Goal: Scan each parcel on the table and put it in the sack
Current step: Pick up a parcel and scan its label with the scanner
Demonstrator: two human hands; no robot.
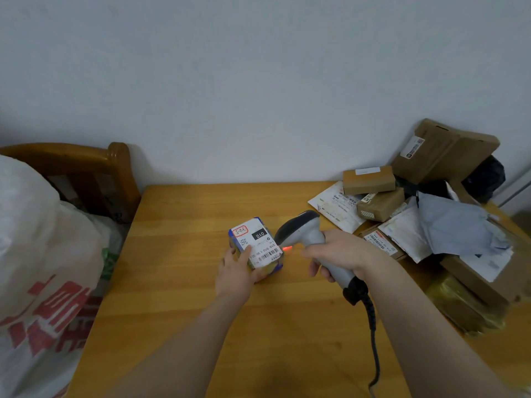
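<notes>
Scene: You stand at a wooden table (186,282), mid-scan, one small parcel (255,242) under your hands.

Left hand: Your left hand (234,271) grips the parcel from its near-left side. The fingers are curled round it and one fingertip lies on the white label (263,248).

Right hand: Your right hand (339,251) is wrapped tight round the handle of the grey scanner (301,228), whose dark head points left at the parcel. The cable (373,340) trails back toward you across the table.

Parcel: It rests on the table near the middle, label up, touching your left hand and just beside the scanner head. Its long axis runs away from you, the near end swung a little to the right. The barcode sits at that near end.

Beam: A red glow (287,248) shows at the parcel's right edge, between parcel and right hand. Whether it crosses the barcode cannot be told.

Sack: The white sack (43,268) with red print bulges at the table's left edge, well apart from the parcel.

What the next move turns on: The sack lies to the parcel's left, on the side of the hand already holding it. The left hand looks the natural carrier, while the right keeps the scanner.

Waiting: A pile of parcels (416,214) crowds the table's far right corner, so much of the job probably remains.
</notes>
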